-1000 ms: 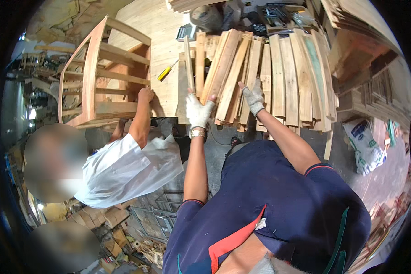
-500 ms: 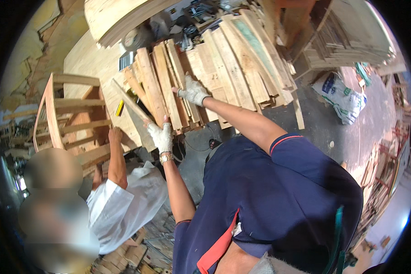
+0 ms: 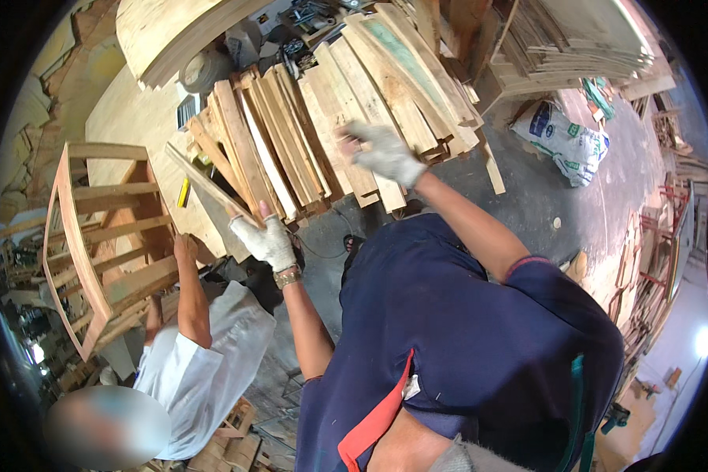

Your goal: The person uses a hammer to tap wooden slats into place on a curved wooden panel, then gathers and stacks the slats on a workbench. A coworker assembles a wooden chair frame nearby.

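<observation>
My left hand (image 3: 266, 242), in a white fingerless glove with a watch at its wrist, is at the near end of a narrow wooden strip (image 3: 204, 178). Thumb and fingers lie on either side of that end, apparently gripping it. Over the stacked planks hovers my right hand (image 3: 387, 155), gloved alike. Its bare fingertips point left, loosely bent and apart, with nothing visible in them. Several upright-edged boards (image 3: 279, 130) lie side by side between my hands. Wider, flatter planks (image 3: 370, 86) lie to the right, one with a greenish patch.
On the left, a co-worker in a white shirt (image 3: 212, 358) has a hand on a slatted wooden frame (image 3: 82, 228). A yellow tool (image 3: 184, 193) lies on the plywood top (image 3: 110, 118). A white printed sack (image 3: 562, 141) sits on the floor at right. Stacked panels (image 3: 574, 47) stand behind.
My right hand has lifted off the boards and drawn back to the right. My left hand stays by the strip's end. The view has shifted, and the co-worker's frame appears tilted differently.
</observation>
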`<state>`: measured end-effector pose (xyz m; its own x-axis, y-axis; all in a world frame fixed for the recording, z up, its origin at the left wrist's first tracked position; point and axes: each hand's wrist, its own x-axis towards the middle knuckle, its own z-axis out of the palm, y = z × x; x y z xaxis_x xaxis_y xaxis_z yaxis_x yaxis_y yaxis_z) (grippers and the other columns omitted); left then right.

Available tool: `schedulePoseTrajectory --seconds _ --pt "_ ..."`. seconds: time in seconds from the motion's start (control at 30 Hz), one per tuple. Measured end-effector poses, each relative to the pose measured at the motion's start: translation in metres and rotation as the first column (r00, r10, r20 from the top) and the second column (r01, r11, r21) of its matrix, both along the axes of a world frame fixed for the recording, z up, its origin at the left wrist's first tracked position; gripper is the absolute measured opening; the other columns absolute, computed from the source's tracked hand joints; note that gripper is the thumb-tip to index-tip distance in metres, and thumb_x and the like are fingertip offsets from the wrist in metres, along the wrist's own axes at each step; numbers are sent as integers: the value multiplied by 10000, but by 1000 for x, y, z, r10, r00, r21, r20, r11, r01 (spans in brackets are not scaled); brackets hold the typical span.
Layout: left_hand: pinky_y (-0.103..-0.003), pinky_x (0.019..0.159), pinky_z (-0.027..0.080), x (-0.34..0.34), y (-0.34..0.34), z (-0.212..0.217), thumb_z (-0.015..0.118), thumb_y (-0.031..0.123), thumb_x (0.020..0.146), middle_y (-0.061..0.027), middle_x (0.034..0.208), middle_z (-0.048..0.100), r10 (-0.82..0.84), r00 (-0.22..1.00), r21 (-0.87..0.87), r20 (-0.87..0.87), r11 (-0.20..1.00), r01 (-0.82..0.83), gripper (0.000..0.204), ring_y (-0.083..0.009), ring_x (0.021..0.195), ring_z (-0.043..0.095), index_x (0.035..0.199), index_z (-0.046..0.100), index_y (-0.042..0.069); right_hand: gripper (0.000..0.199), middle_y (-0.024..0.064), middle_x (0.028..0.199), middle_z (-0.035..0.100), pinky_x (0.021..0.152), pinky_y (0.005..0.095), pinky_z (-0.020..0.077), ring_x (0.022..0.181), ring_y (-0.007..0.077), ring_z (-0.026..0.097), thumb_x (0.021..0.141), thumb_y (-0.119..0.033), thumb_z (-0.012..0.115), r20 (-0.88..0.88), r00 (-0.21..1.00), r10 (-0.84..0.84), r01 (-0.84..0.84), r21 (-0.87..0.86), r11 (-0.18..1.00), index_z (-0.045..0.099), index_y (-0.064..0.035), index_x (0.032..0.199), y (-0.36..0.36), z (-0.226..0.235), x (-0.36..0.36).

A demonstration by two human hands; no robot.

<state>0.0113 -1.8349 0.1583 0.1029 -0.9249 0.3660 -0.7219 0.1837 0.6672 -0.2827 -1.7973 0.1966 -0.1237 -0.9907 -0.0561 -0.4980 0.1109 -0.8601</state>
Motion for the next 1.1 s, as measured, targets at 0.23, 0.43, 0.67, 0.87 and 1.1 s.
schedulePoseTrajectory --seconds 0.23,0.43,0.67,0.87,1.1 --pt "-340 894 522 -56 61 -35 690 332 994 -122 1117 683 -257 843 541 -472 671 507 518 -184 1025 649 1360 566 -13 450 162 988 744 795 408 559 901 280 728 987 -454 630 -192 653 -732 609 -441 659 698 -43 1156 76 17 -121" --pt "-467 1059 426 -101 44 -100 685 649 896 -168 1483 470 108 835 832 -540 221 509 934 -303 1338 474 1549 376 57 875 290 1336 626 1051 426 469 1284 398 588 947 -742 468 -353 696 -625 692 95 716 617 34 1323 78 -15 -208" --pt "-566 1019 446 -139 29 -121 752 720 795 -187 1387 483 530 640 817 -557 209 538 995 -362 1248 512 1485 410 90 1026 208 1617 369 1201 403 326 1452 328 418 920 -797 491 224 936 -273 149 452 880 411 14 1544 49 -78 -272" --pt "-588 1086 400 -131 45 -117 701 744 823 -159 1556 370 457 658 799 -598 276 535 1018 -377 1438 375 1569 376 132 1309 306 1621 290 1239 466 290 1507 402 323 792 -902 518 -232 933 -276 354 441 825 194 85 1589 51 -20 -180" --pt "-547 948 431 -127 57 -124 605 702 928 -85 1007 516 599 527 787 -603 338 516 572 -277 937 520 1128 464 185 1218 339 1447 520 1061 434 483 1316 411 563 819 -776 640 -179 895 -408 445 305 842 244 97 1569 62 -25 -159"
